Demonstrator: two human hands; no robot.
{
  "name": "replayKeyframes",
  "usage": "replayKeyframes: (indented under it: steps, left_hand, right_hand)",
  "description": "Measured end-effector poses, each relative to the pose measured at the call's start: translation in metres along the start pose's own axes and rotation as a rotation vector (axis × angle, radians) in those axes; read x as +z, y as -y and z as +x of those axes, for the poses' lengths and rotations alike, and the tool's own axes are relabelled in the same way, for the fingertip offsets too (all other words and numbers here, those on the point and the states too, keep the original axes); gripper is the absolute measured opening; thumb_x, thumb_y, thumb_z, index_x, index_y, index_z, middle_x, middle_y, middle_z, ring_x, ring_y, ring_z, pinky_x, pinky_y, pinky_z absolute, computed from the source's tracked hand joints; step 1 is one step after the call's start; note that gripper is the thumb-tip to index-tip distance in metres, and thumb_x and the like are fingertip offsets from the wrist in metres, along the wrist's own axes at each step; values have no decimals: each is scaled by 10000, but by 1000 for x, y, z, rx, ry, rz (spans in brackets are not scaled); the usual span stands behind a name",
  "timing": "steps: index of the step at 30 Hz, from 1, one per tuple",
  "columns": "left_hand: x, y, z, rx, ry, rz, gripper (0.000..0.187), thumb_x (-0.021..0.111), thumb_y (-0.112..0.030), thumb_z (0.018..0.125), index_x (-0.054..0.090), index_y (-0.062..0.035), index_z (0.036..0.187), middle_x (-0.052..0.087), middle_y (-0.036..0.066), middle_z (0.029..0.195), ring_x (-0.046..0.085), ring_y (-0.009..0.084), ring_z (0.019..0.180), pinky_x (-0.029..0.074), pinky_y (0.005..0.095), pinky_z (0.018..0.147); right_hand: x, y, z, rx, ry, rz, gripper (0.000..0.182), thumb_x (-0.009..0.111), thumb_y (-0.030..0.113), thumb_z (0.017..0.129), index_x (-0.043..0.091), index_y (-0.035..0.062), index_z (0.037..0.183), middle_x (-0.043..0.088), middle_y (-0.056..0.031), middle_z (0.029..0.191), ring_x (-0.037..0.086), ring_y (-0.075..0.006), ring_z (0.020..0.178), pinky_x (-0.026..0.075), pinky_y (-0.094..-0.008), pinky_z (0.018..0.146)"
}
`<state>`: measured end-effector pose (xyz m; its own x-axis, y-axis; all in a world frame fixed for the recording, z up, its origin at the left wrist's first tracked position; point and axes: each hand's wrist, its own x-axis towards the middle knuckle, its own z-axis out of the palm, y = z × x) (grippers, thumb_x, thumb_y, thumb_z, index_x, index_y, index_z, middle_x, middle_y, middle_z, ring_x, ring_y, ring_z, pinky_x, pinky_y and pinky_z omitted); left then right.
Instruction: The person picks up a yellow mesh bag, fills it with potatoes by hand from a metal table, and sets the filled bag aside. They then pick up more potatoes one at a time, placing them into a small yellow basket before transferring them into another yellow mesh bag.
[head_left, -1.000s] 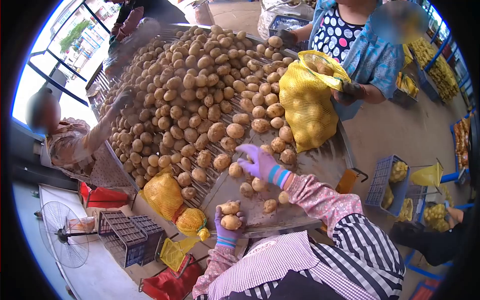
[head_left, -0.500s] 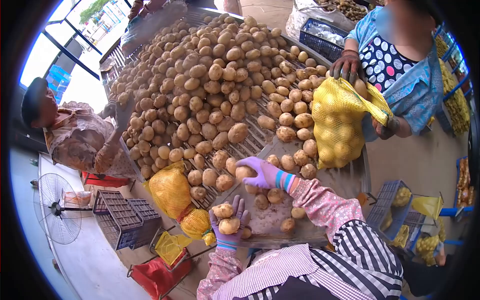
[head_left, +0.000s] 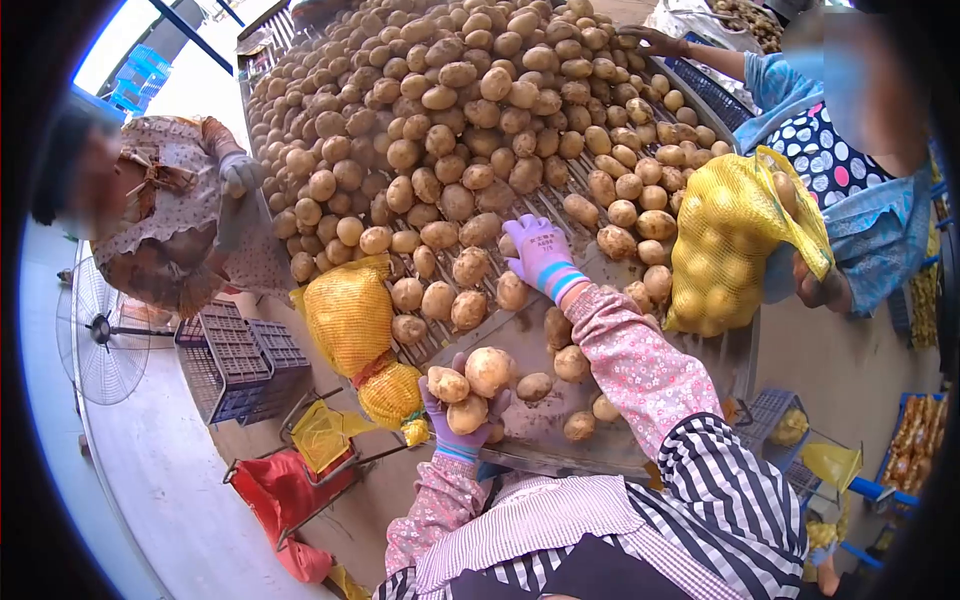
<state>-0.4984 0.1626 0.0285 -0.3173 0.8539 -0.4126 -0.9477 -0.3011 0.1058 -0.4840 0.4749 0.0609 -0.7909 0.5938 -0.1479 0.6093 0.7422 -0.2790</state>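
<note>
My left hand [head_left: 458,428], in a purple glove, is palm up at the near edge of the sorting table. It cradles potatoes; three show, among them a large pale potato [head_left: 490,371]. Stretched forward over the slats, my right hand [head_left: 540,250] wears a matching glove. Its fingers are apart at the front of the potato pile [head_left: 440,130], with the fingertips by a potato partly hidden beside them. Several loose potatoes, such as a small dark one [head_left: 534,387], lie on the flat metal surface [head_left: 530,425] between my arms.
A tied yellow mesh bag [head_left: 348,312] rests at the table's left edge. At the right, a co-worker holds a filled yellow mesh bag [head_left: 725,240]; another person stands at the left. Dark crates [head_left: 235,355], a red cloth [head_left: 280,490] and a fan [head_left: 100,330] are beyond the left side.
My right hand has moved from the near slats farther toward the pile, away from the potato it held. My left hand now bears another, larger potato. The co-worker's hand has left the bag's top and reaches to the pile.
</note>
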Motion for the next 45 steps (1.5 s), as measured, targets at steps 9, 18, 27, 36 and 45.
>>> replayKeyframes:
  steps: [9,18,27,36,45]
  left_hand:
    - [15,-9,-11,-103,164,-138,815,590,-750,883,530,-216,1495,389,117,1623,327,412,1505,303,645,1182]
    - [-3,-37,-48,-26,182,-18,850,524,-760,918,444,-198,1550,404,132,1612,407,378,1461,325,641,1180]
    - [-89,-151,-181,390,215,202,764,567,-673,951,472,-152,1502,463,122,1547,425,331,1446,359,557,1193]
    - [-202,-285,-225,435,-169,-185,666,685,-603,912,575,-118,1355,620,139,1359,642,332,1198,587,501,978]
    - [-269,-327,-221,348,-778,46,579,617,-376,999,433,-112,1480,435,140,1540,539,405,1304,535,537,1030]
  right_hand:
    - [9,29,-115,-69,-111,1336,513,646,359,1002,547,16,1370,634,-168,1267,627,-283,1157,479,-359,1028]
    - [-7,145,-203,-170,-7,1300,547,521,327,1065,435,-11,1487,561,-155,1394,532,-206,1295,447,-349,1083]
    - [37,301,-206,-196,299,1195,692,759,241,929,442,-9,1492,588,-140,1358,568,-220,1266,467,-348,1082]
    - [179,464,-149,62,774,1265,642,705,311,988,445,12,1493,569,-143,1388,569,-222,1245,529,-354,983]
    - [194,449,-158,-35,591,991,587,655,343,1016,497,-7,1460,585,-164,1425,568,-262,1289,496,-375,1031]
